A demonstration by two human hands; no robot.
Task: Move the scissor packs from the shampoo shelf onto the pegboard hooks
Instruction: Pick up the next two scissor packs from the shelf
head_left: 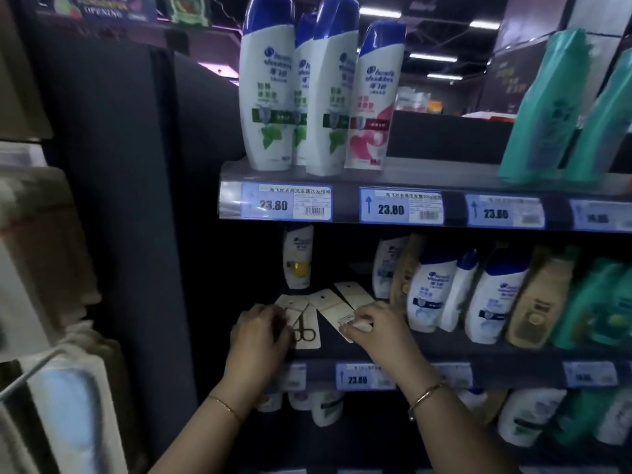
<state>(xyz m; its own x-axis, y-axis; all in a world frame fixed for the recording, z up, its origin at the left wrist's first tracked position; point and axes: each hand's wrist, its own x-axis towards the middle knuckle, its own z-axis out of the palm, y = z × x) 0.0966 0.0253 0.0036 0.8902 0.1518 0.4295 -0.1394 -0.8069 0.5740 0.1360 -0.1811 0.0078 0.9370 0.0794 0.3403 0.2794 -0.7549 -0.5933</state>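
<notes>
Several beige card scissor packs lie fanned out on the dark middle shampoo shelf (pixel 444 352). One pack (pixel 305 328) shows small scissors face up. Two more packs (pixel 330 304) lie face down beside it, each with a hang hole at the top. My left hand (pixel 260 331) rests on the left packs, fingers curled over their edge. My right hand (pixel 374 325) pinches the near end of the right-hand packs (pixel 354 295). No pegboard hooks can be made out clearly.
White and blue shampoo bottles (pixel 434 289) stand right of the packs, one (pixel 298 258) behind them. More bottles (pixel 266 94) fill the top shelf above price tags (pixel 285 201). Blurred hanging goods and a metal hook arm (pixel 30 374) are at the left. A dark panel (pixel 136 200) divides them.
</notes>
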